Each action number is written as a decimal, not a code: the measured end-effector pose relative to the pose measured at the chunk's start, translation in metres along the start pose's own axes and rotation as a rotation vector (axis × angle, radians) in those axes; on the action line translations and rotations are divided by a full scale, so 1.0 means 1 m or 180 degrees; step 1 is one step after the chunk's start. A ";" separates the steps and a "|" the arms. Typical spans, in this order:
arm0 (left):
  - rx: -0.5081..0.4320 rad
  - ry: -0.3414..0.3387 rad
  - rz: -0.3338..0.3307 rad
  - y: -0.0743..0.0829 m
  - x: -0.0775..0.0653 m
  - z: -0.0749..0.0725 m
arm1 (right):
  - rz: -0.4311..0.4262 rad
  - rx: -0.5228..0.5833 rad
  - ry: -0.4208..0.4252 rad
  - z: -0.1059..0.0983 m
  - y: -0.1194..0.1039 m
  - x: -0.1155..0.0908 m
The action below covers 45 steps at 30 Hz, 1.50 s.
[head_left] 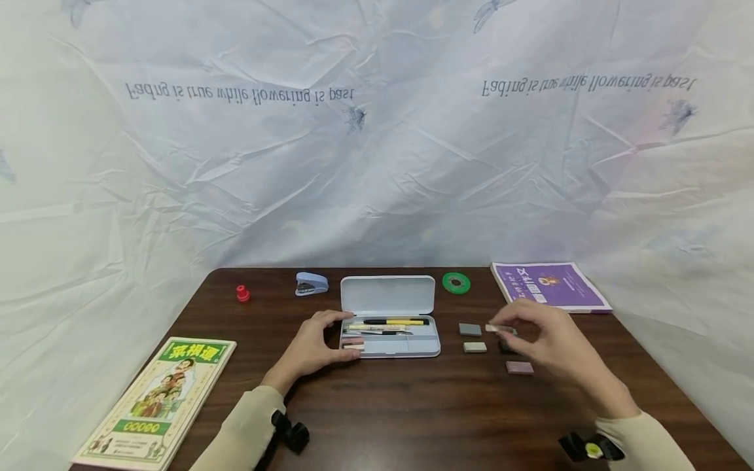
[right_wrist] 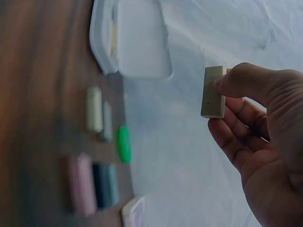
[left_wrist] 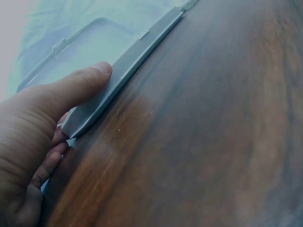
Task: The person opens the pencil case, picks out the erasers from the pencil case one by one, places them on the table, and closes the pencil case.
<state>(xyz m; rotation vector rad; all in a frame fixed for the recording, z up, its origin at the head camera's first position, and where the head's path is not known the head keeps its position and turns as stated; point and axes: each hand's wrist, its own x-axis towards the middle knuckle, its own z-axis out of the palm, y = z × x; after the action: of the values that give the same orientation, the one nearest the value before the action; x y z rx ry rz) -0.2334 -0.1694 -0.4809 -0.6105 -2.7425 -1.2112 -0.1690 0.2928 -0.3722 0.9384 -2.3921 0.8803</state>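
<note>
A pale plastic pencil case lies with its lid raised, holding several pens and pencils and a pink and white eraser at its left end. My left hand grips that end, thumb along the front wall and fingers at the back. Off to the right, my right hand pinches a cream rectangular eraser between thumb and fingers, raised above the table. Below and around it lie a grey eraser, another cream eraser, a pink eraser and a dark block, partly hidden in the head view.
Along the back of the table stand a red small object, a blue stapler and a green tape roll. A purple book lies back right, a green and cream book front left. A pale curtain hangs behind.
</note>
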 end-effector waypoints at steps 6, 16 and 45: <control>0.0007 -0.0028 -0.0010 0.001 0.000 0.000 | 0.0101 0.0010 -0.0011 0.000 0.010 -0.043; -0.0012 -0.0006 -0.0027 0.003 -0.001 -0.001 | 0.0346 -0.0194 -0.0319 0.010 0.026 -0.086; 0.0010 -0.0028 -0.0073 0.003 -0.002 -0.002 | 0.0568 0.0246 -0.0267 0.014 0.020 -0.063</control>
<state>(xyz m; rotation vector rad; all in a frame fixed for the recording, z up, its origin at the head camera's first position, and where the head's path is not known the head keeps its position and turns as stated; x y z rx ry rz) -0.2305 -0.1695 -0.4776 -0.5870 -2.7657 -1.2117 -0.1427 0.3230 -0.4262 0.8139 -2.5608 1.0238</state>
